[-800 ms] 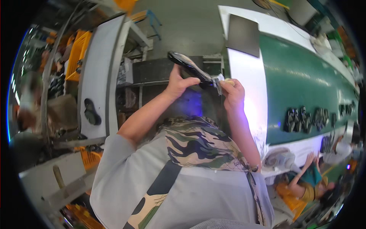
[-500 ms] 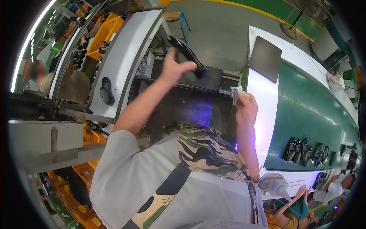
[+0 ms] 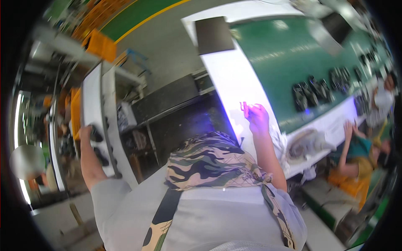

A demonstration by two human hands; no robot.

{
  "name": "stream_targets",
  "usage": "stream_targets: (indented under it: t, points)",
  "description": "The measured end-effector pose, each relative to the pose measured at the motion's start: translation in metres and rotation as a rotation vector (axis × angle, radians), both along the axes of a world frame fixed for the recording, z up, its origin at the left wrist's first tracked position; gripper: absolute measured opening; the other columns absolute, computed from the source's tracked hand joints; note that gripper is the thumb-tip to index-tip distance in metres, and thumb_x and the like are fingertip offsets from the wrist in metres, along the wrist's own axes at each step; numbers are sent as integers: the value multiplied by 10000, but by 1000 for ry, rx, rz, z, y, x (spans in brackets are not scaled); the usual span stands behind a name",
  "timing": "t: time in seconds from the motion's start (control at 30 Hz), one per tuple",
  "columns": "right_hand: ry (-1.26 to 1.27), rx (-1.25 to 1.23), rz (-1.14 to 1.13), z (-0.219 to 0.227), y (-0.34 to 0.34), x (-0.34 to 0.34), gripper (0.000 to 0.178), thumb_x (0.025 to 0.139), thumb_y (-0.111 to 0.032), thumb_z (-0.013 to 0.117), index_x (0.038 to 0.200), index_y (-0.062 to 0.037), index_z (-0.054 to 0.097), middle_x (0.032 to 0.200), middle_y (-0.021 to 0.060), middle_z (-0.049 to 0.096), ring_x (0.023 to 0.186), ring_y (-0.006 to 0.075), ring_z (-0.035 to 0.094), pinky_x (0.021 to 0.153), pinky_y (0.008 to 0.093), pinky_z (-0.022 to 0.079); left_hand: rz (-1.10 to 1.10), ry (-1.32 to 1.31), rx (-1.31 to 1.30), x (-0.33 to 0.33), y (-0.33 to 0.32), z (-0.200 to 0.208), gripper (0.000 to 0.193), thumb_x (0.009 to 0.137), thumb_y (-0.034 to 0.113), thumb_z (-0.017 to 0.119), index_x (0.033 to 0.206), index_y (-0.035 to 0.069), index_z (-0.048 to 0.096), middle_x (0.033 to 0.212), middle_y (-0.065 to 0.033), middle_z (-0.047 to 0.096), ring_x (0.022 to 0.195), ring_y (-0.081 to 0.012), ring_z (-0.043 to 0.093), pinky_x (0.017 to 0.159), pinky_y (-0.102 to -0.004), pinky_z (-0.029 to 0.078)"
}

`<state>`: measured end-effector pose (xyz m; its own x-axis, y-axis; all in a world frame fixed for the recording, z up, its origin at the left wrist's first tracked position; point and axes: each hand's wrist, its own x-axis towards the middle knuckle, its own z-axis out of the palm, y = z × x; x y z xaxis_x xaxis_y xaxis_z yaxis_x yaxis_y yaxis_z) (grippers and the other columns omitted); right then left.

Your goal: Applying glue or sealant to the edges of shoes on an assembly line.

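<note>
2 long black shoes [image 3: 96,134] are down on the narrow white counter [image 3: 92,100], 1 right at the L hand [image 3: 86,132] (blurred, can't tell if gripped), 1 just nearer the body; done vs. left unclear. R hand [image 3: 258,117] pinches 1 sm. pink-lit piece [image 3: 245,110]; beyond it, black shoe rows [image 3: 300,97] on the smooth green counter [image 3: 268,54], too blurred to count.
</note>
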<state>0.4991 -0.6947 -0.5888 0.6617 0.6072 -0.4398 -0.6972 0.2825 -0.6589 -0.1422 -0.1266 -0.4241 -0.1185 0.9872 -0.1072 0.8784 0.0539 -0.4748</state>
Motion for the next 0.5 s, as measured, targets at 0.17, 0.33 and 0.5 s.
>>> stream_targets:
  t: [0.17,0.33,0.5]
  points:
    - [48,6,-155,-7,-58,14,155,883,-42,664,959,-42,529,893,136,696,831,239,712,675,313,537,-199,-546,531,141,-45,-45,611,721,332,767,1184,-49,648,1244,-248,621,1167,-388,594,1010,-448,459]
    - [105,-68,-349,-10,-110,9,151,885,-97,696,891,-90,545,783,42,651,611,109,565,560,262,432,-581,-899,99,342,-97,-130,572,739,308,793,1185,-22,653,1185,-207,660,1106,-318,632,970,-393,482]
    - [142,-99,-602,-11,-151,-4,137,890,-120,696,902,-94,562,802,31,640,637,118,572,572,271,442,-692,-1208,-607,566,-221,-209,422,797,262,766,1086,-37,696,988,-149,716,889,-233,688,810,-343,539]
